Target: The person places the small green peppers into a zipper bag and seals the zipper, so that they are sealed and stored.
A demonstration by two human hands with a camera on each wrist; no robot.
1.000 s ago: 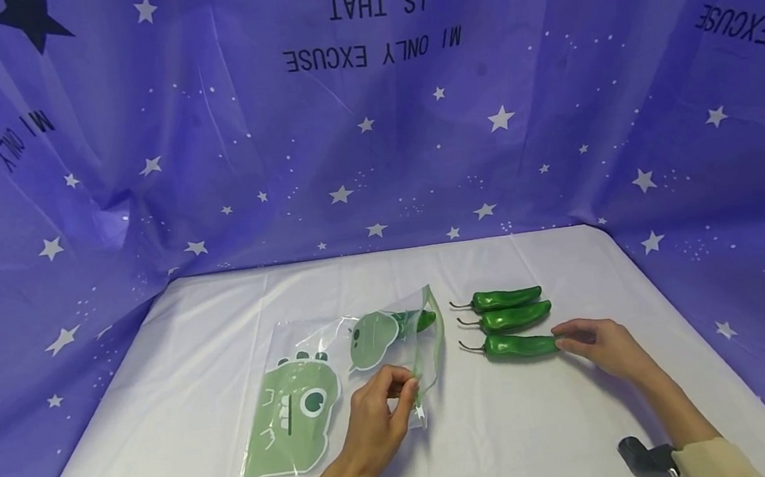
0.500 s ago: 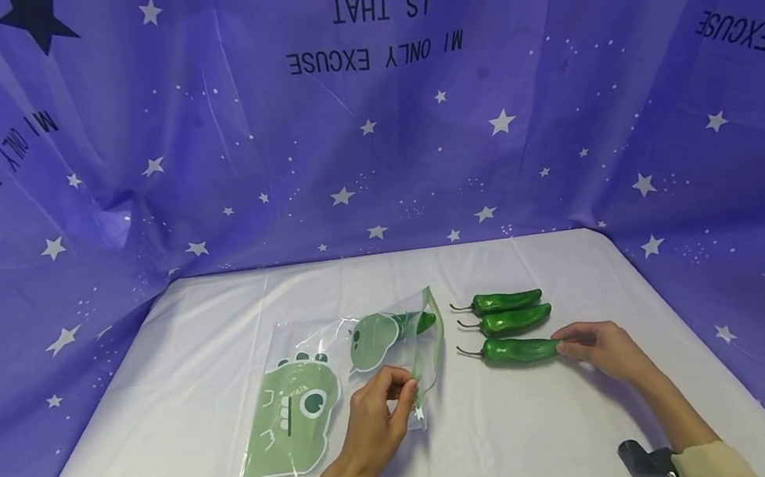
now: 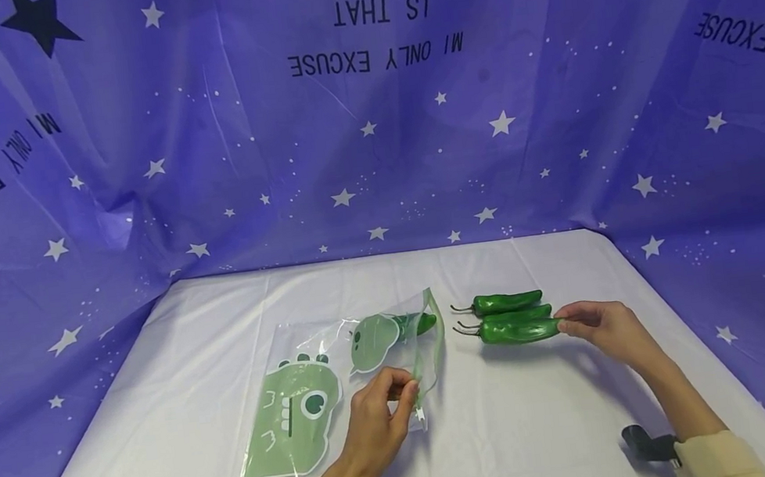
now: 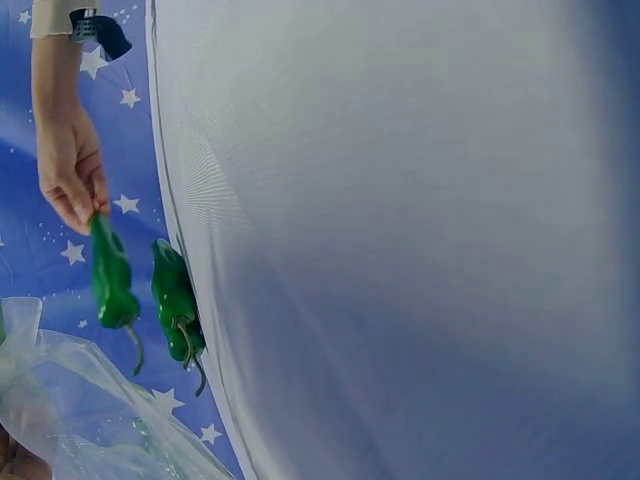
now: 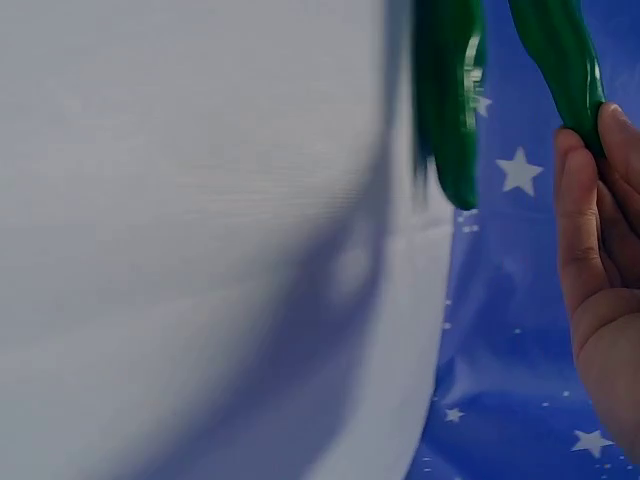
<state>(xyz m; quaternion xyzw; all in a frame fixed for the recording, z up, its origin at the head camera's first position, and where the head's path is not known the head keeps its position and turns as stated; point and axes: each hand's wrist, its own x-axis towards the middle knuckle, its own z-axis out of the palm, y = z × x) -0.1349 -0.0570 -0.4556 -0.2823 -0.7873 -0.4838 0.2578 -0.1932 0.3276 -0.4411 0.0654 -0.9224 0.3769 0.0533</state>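
My left hand [image 3: 378, 420] pinches the lower edge of the mouth of a clear zip bag [image 3: 287, 430] printed with green monster figures. Inside the bag, near its mouth, lies one green pepper [image 3: 426, 322], partly behind the print. My right hand [image 3: 613, 330] holds another green pepper [image 3: 520, 330] by its tip, stem pointing left. The left wrist view has this held pepper [image 4: 110, 275] raised off the table, apart from two peppers [image 4: 172, 285]. In the right wrist view, thumb and fingers pinch the pepper's tip [image 5: 575, 90].
A white cloth covers the table [image 3: 517, 428]. Two green peppers [image 3: 506, 301] lie side by side right of the bag mouth. A black device [image 3: 647, 444] sits at my right cuff. Purple star-printed curtain [image 3: 373, 153] surrounds the back and sides.
My right hand has lifted its pepper from the table and moved it slightly up, so it now overlaps the middle pepper in the head view. The left hand and bag stay put.
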